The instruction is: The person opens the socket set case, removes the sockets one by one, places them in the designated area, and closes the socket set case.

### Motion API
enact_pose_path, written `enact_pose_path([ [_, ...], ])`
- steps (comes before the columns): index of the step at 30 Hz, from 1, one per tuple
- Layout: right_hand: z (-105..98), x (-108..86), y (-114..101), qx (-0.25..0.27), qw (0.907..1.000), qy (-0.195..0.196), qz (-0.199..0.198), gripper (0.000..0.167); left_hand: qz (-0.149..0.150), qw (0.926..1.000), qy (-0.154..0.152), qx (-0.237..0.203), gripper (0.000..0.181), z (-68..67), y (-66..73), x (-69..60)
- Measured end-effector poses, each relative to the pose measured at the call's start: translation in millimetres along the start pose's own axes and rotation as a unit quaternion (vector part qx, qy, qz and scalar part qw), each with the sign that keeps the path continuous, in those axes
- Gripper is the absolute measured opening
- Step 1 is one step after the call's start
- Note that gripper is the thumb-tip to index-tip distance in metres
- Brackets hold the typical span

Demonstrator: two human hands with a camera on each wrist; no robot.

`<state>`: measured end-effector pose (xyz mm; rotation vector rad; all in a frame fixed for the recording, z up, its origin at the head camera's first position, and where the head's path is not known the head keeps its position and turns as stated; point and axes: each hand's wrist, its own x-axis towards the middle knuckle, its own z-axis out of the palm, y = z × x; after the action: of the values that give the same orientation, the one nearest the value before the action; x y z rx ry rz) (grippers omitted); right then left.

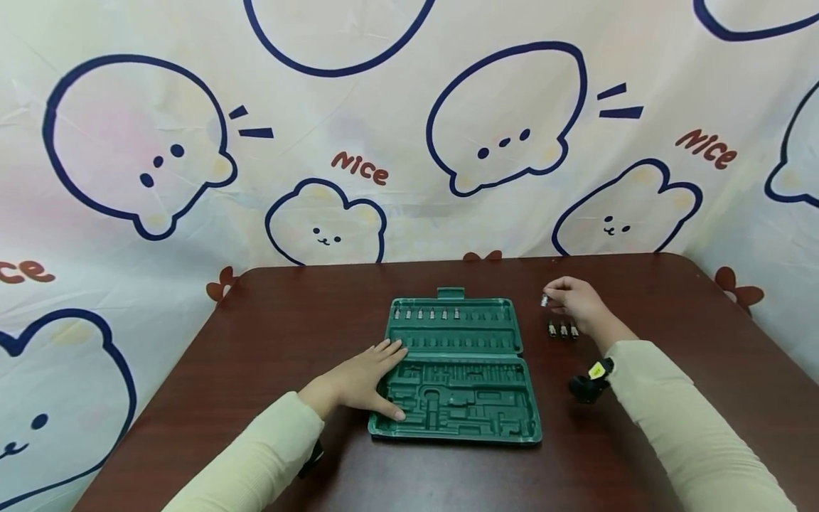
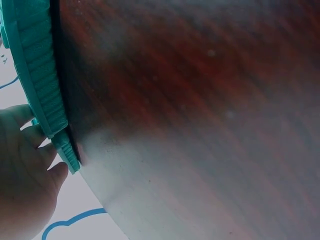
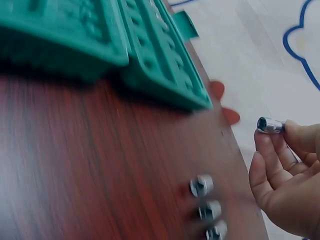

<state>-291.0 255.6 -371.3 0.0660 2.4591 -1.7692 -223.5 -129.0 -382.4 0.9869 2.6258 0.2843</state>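
Note:
An open green plastic tool case (image 1: 467, 419) lies on the table, its moulded slots facing up. Several small metal sockets (image 1: 432, 313) stand in a row along the top of its far half. My left hand (image 1: 361, 373) rests on the case's left edge, fingers spread and straight. Right of the case, my right hand (image 1: 576, 302) pinches one metal socket (image 3: 270, 125) between thumb and fingers, lifted off the table. Three more sockets (image 1: 564, 330) stand on the table just below that hand; the right wrist view shows these loose sockets (image 3: 202, 185) in a line.
The dark red-brown wooden table (image 1: 288, 306) extends around the case on all sides. Behind it hangs a pale cloth (image 1: 409, 142) printed with cartoon bears. A green latch tab (image 1: 451, 292) sticks out from the case's far edge.

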Motion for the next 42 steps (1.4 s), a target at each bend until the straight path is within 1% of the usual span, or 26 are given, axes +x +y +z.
enact_pose_path([
  [5,-20.3,-3.4,13.4,-0.046,0.9988,0.019,0.004,0.033,-0.003,1.0,-0.001,-0.001,0.103,0.6,-0.8,0.7],
  [7,-25.6,-4.6,18.8,-0.057,0.9981,0.022,0.008,0.034,-0.005,1.0,-0.002,-0.003,0.103,1.6,-1.5,0.9],
  [11,-33.2,-7.3,29.6,-0.082,0.9964,0.024,0.001,0.031,-0.01,0.9999,-0.003,-0.013,0.103,3.4,-2.0,0.4],
  [14,-38.0,-10.5,36.5,-0.1,0.9947,0.02,-0.005,0.028,-0.007,0.9998,-0.003,-0.019,0.103,4.6,-1.6,0.7],
  [19,-44.4,-14.0,42.9,-0.126,0.992,0.001,0.001,0.028,-0.006,0.9997,-0.002,-0.023,0.103,5.0,-0.8,1.0],
  [26,-44.1,-14.8,42.3,-0.152,0.9882,-0.015,0.007,0.022,-0.008,0.9997,-0.005,-0.025,0.103,2.9,-0.4,-0.5],
  [30,-43.3,-14.8,42.2,-0.168,0.9856,-0.014,0.007,0.021,-0.007,0.9997,-0.006,-0.021,0.104,1.7,-0.6,-0.2],
  [36,-43.1,-10.9,42.4,-0.193,0.981,-0.009,0.02,0.018,-0.01,0.9998,-0.007,-0.015,0.103,-1.8,0.0,0.7],
  [42,-41.2,-12.2,36.2,-0.212,0.9766,-0.011,0.033,0.014,-0.009,0.9999,-0.008,-0.01,0.102,-3.1,1.8,1.5],
])
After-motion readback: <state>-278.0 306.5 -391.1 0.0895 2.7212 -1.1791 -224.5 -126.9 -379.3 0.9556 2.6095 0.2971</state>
